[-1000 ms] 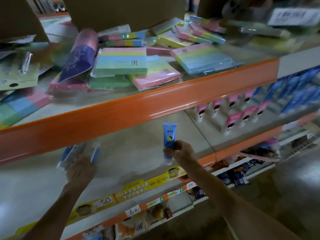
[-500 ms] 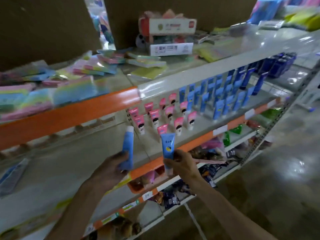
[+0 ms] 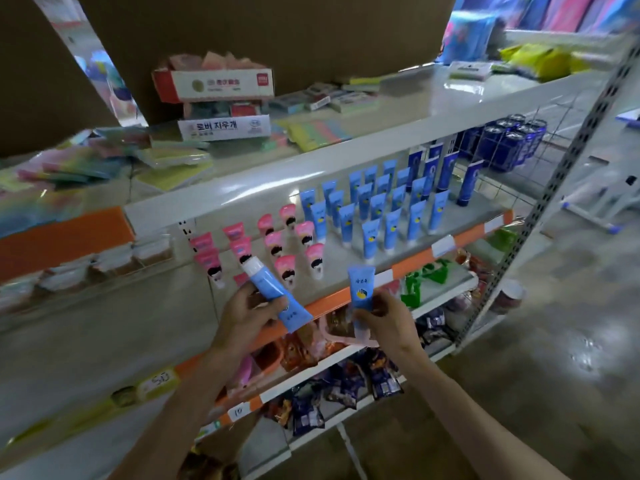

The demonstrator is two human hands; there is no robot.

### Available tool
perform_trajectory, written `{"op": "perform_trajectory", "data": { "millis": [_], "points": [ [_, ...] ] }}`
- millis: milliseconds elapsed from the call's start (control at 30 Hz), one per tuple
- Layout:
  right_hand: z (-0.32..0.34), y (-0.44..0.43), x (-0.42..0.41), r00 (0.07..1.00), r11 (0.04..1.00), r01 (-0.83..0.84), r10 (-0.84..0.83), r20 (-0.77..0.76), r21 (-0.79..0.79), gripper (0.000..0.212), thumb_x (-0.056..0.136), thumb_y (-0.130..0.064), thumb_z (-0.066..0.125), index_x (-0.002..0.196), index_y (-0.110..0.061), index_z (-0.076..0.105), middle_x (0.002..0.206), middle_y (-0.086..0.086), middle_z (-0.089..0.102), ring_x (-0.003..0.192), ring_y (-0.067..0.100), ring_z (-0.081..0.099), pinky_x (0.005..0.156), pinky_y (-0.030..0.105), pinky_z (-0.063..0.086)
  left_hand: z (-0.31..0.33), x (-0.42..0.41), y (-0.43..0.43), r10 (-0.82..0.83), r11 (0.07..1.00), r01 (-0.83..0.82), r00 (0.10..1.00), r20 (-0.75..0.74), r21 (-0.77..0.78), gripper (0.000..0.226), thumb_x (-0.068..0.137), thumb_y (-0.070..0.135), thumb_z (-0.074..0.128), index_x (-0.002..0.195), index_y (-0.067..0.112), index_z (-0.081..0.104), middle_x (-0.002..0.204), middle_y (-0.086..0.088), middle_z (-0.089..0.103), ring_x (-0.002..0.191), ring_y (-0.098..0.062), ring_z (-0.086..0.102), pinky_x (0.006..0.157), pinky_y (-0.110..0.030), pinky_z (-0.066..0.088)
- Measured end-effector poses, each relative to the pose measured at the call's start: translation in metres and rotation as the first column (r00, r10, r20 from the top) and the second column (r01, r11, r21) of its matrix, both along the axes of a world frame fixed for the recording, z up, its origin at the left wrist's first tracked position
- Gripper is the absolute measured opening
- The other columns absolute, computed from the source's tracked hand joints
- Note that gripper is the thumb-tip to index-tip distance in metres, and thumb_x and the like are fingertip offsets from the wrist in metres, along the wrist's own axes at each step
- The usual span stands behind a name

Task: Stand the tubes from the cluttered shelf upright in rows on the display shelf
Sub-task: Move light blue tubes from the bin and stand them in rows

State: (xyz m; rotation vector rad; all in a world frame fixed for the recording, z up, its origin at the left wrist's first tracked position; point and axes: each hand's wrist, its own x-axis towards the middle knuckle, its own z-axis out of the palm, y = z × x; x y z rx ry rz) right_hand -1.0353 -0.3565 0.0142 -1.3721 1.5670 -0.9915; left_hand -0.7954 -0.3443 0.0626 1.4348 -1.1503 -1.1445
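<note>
2 in transit: left hand (image 3: pixel 242 318) clamps the tilted tube (image 3: pixel 273 289), cap up; right hand (image 3: pixel 386 318) pinches the upright tube (image 3: pixel 361 289). Next, probably flip, then stand both by the blue rows (image 3: pixel 392 223).

I'm looking into a shop: metal display shelves (image 3: pixel 311 174) with price labels (image 3: pixel 444 245), rows of tubes (image 3: pixel 391 209), packaged snacks (image 3: pixel 346 379) below.

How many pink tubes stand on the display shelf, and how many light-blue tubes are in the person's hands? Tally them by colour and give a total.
Pink tubes standing on the display shelf: 11 (one partly hidden)
Light-blue tubes held: 2, one in the left hand, one in the right hand
Total: 13
</note>
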Motion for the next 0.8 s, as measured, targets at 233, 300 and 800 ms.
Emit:
{"op": "perform_trajectory", "data": {
  "millis": [233,300,800],
  "points": [
    [0.005,-0.067,-0.028,0.998,0.992,0.063,-0.063,0.004,-0.106,0.018,0.083,-0.017,0.073,0.094,-0.021,0.059,0.086,-0.009,0.065,0.078,0.001,0.061,0.054,0.009,0.044,0.001,-0.055,-0.077,0.057,0.99,-0.01,0.943,0.329,-0.144,0.03,0.073,0.017,0.082,0.099,0.02,0.065,0.092,0.008,0.071,0.083,-0.007,0.066,0.074,-0.026,0.051],
    [0.001,-0.088,-0.039,0.998,0.99,0.048,-0.052,-0.032,-0.134,0.02,0.082,-0.019,0.074,0.089,-0.03,0.059,0.085,-0.012,0.068,0.08,0.003,0.064,0.064,0.019,0.05,-0.001,-0.072,-0.108,0.085,0.989,-0.029,0.919,0.384,-0.148,0.033,0.071,0.02,0.082,0.1,0.013,0.067,0.092,0.003,0.071,0.083,-0.012,0.066,0.075,-0.032,0.053],
    [-0.03,-0.156,-0.048,0.997,0.994,-0.078,0.078,-0.001,-0.077,0.019,0.083,-0.023,0.073,0.096,-0.026,0.059,0.087,-0.017,0.069,0.078,-0.013,0.061,0.058,0.005,0.044,-0.011,-0.107,-0.198,0.067,0.992,-0.011,0.885,0.462,-0.122,0.035,0.083,0.021,0.073,0.115,0.014,0.06,0.103,0.007,0.063,0.09,-0.008,0.059,0.066,-0.011,0.039]
  ]
}}
